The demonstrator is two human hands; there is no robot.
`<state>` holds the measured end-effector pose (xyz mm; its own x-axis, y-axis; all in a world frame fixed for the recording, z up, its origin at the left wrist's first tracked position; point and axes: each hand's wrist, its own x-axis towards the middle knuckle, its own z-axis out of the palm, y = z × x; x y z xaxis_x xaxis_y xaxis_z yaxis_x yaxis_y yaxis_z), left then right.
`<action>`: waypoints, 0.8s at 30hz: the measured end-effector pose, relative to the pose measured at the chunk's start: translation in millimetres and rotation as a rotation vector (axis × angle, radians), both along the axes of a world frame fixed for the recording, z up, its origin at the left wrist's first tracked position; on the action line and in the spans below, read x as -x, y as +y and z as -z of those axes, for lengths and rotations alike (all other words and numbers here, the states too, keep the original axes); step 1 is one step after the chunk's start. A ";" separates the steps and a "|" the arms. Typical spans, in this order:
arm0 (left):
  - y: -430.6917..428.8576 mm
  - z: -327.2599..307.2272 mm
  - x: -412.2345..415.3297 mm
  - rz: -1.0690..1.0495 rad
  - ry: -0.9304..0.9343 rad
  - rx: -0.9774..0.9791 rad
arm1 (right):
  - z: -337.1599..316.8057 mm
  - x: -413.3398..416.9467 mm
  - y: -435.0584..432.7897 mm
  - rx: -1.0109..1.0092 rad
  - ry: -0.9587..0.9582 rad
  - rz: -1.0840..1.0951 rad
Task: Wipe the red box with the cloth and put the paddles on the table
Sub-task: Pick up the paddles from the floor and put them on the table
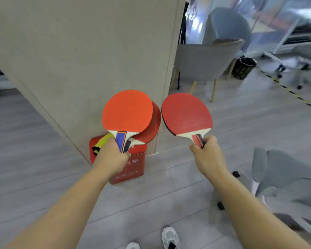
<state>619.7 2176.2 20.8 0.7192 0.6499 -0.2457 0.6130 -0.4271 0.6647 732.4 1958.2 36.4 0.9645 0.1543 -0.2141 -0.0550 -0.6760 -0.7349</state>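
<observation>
I see my left hand [111, 157] with fingers clamped on the handles of two stacked paddles [127, 110] above the red box [135, 166] on the floor [151, 203], right hand [207, 155] gripping a third paddle [186, 114] alongside

Beige pillar [75, 51] ahead; grey chair [205, 60] near black bin [243, 67]; grey floor [34, 159].
</observation>
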 end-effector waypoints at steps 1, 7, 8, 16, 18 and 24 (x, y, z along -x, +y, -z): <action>-1.4 -4.3 -2.0 0.045 -0.018 -0.010 | -4.1 7.4 -4.2 -0.022 -0.013 0.046; -29.0 -22.8 -12.3 0.281 -0.066 0.015 | -26.5 53.1 -47.8 -0.041 -0.100 0.292; -39.2 -26.8 -14.2 0.324 -0.073 0.029 | -30.4 61.2 -58.5 -0.042 -0.107 0.331; -162.8 -60.7 -24.5 0.624 -0.144 0.004 | -62.2 127.1 -178.5 -0.044 -0.177 0.603; -205.8 -67.0 -22.9 0.690 -0.169 0.011 | -68.3 146.0 -217.9 -0.047 -0.215 0.674; -356.4 -87.1 -0.9 0.888 -0.253 0.048 | -85.8 211.3 -350.2 -0.059 -0.293 0.846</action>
